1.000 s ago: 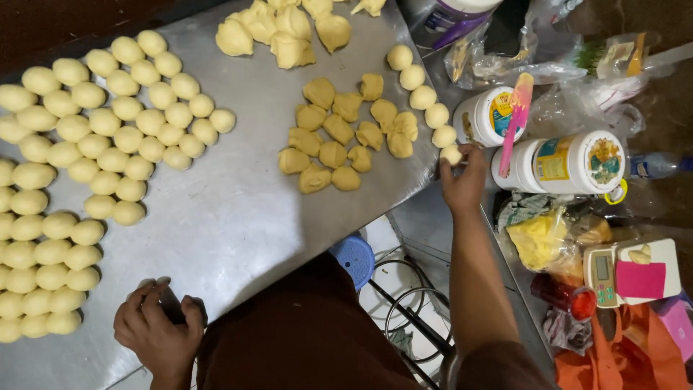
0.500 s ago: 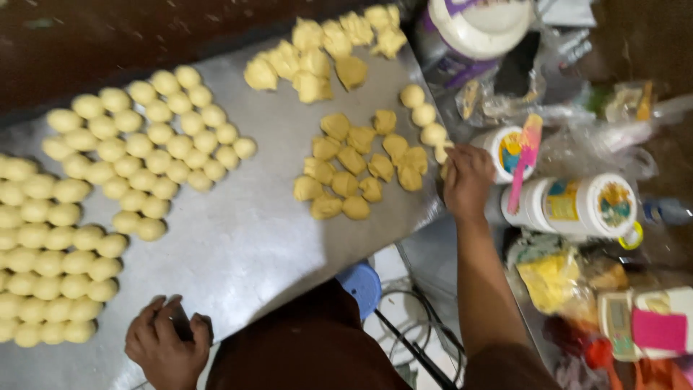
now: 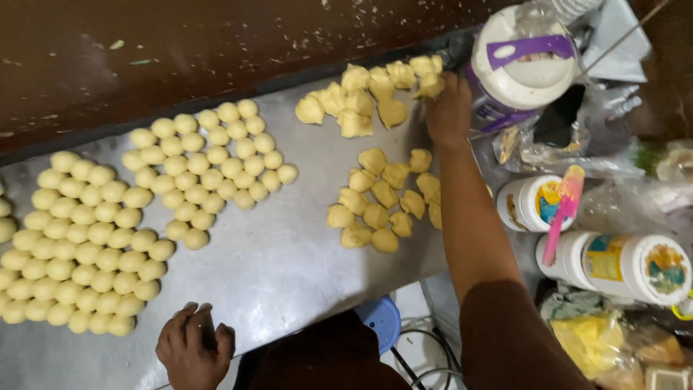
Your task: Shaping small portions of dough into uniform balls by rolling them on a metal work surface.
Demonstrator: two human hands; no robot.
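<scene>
On a steel tabletop [image 3: 289,267] lie many pale yellow dough pieces. Smooth round balls [image 3: 209,170] sit in tidy rows at the left and middle. Rougher, irregular lumps lie in two heaps: one in the middle right [image 3: 382,202] and one at the far edge [image 3: 361,101]. My right hand [image 3: 449,108] reaches to the far heap and its fingers close on a dough lump [image 3: 431,85] at that heap's right end. My left hand [image 3: 193,347] rests at the near table edge, fingers curled; whether it holds anything is hidden.
A big white tub with a purple-marked lid [image 3: 523,61] stands right beside my right hand. Two smaller white jars [image 3: 534,202] [image 3: 624,267] with a pink spatula [image 3: 561,213] across them, plastic bags and a blue stool [image 3: 381,318] crowd the right side and below the table edge.
My right hand moved from the table's right edge by the jars up to the far heap of lumps. The view shifted toward the far side. My left hand stayed at the near edge.
</scene>
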